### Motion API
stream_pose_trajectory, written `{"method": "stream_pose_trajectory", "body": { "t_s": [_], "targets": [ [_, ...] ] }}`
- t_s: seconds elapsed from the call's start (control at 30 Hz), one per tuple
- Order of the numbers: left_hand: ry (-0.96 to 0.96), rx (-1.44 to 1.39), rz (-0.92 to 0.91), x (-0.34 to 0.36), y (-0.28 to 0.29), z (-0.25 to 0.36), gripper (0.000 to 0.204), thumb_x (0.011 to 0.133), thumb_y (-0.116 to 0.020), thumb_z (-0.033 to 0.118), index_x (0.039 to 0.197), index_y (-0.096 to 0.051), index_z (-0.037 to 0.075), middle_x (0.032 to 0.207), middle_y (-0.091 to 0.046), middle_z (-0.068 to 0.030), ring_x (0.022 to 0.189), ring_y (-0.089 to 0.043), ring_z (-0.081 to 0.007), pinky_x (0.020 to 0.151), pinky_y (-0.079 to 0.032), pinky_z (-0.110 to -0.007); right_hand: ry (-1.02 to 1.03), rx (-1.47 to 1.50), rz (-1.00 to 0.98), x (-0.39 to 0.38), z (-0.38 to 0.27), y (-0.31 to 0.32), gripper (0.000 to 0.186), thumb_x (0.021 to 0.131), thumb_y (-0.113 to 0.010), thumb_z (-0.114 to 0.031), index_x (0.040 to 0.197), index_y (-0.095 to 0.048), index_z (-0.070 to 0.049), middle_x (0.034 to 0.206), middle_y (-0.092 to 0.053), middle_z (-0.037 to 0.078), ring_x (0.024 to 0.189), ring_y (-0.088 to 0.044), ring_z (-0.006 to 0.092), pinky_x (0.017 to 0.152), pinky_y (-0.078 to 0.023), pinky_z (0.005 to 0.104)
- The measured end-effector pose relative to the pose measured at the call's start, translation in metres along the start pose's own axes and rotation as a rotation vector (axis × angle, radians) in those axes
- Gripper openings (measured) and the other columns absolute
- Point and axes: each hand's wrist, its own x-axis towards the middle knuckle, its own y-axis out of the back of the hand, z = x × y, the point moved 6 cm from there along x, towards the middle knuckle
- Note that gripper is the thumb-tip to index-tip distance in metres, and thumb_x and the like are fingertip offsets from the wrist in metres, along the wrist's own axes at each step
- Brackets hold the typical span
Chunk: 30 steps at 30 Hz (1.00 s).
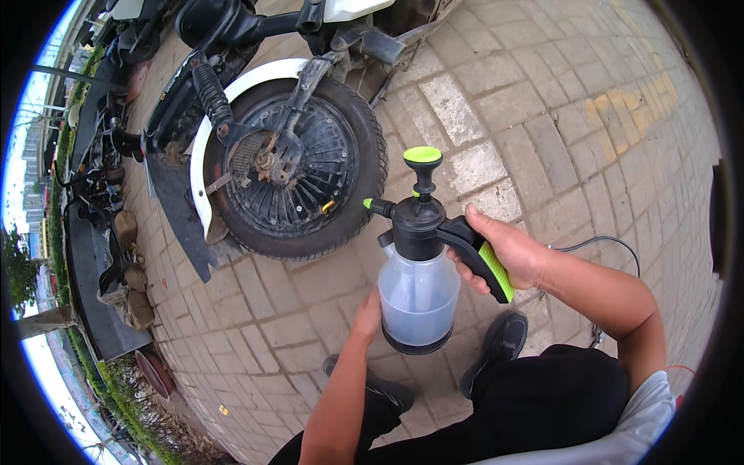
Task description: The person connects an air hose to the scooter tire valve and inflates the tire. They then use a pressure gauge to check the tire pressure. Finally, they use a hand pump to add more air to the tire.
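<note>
A pump sprayer with a clear, whitish bottle hangs upright in front of me, partly filled with liquid. Its black head carries a lime-green-topped plunger, a nozzle with a green tip pointing left, and a black-and-green handle. My right hand is closed round that handle, thumb up along its top. Against the bottle's lower left side rests my left hand, its fingers mostly hidden behind the bottle. Just beyond, to the left, stands a dirty motorbike wheel with a black tyre and a white mudguard.
The scooter's shock absorber and frame rise behind the wheel. More parked bikes line the left side beside a hedge. Brick paving spreads underfoot. A black cable lies to the right, and my shoes are below the sprayer.
</note>
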Motion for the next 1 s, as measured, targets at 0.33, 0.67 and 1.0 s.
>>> {"method": "stream_pose_trajectory", "body": {
  "t_s": [0.33, 0.67, 1.0],
  "targets": [
    [-0.076, 0.130, 0.011, -0.001, 0.015, 0.030, 0.076, 0.101, -0.040, 0.058, 0.133, -0.056, -0.009, 0.134, -0.059, -0.0224, 0.126, -0.053, -0.0278, 0.109, -0.037, -0.037, 0.030, 0.105, 0.093, 0.010, 0.011, -0.010, 0.052, 0.104, -0.037, -0.051, 0.097, -0.053, -0.002, 0.066, -0.054, 0.008, 0.047, -0.049, 0.0183, 0.045, -0.042, 0.0328],
    [-0.127, 0.132, -0.018, 0.012, 0.029, 0.021, 0.075, 0.101, -0.040, 0.059, 0.130, -0.060, -0.007, 0.129, -0.063, -0.0233, 0.121, -0.057, -0.0283, 0.105, -0.041, -0.037, 0.078, 0.061, 0.121, 0.009, 0.016, -0.021, 0.052, 0.104, -0.037, -0.051, 0.095, -0.053, -0.002, 0.064, -0.053, 0.009, 0.045, -0.049, 0.0185, 0.043, -0.042, 0.0333],
    [-0.879, 0.920, 0.444, -0.080, 0.070, 0.126, 0.049, 0.095, -0.061, 0.028, 0.132, -0.054, -0.004, 0.135, -0.054, -0.0252, 0.118, -0.057, -0.0401, 0.101, -0.045, -0.044, 0.116, 0.069, 0.140, 0.005, 0.018, -0.023, 0.059, 0.103, -0.034, -0.057, 0.094, -0.054, -0.002, 0.062, -0.053, 0.007, 0.044, -0.048, 0.0177, 0.043, -0.041, 0.0331]
  ]
}}
